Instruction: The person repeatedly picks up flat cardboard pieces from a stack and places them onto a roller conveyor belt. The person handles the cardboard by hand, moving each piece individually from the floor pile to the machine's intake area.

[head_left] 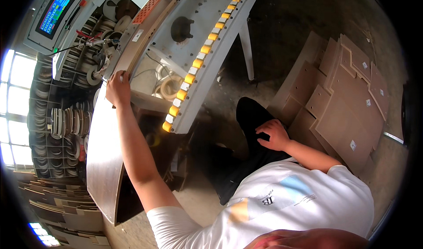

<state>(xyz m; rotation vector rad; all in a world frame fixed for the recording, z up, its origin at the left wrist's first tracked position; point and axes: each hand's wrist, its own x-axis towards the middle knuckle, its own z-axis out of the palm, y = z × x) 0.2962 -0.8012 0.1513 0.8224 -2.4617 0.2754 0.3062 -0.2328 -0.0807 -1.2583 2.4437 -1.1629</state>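
My left hand point(118, 88) reaches forward and grips the far end of a long brown wood-grain panel point(99, 161), fingers curled over its edge where it meets the machine. The panel lies flat along the left side of the machine's feed table point(176, 42), beside a curved row of yellow and white rollers point(194, 70). My right hand point(273, 134) rests on my thigh in black trousers, fingers spread, holding nothing.
A control screen point(55, 13) sits at the top left. Racks of coiled edge-band rolls point(66, 121) line the left wall above stacked panels point(57, 209). A pile of brown cut boards point(348, 103) lies on the floor to the right.
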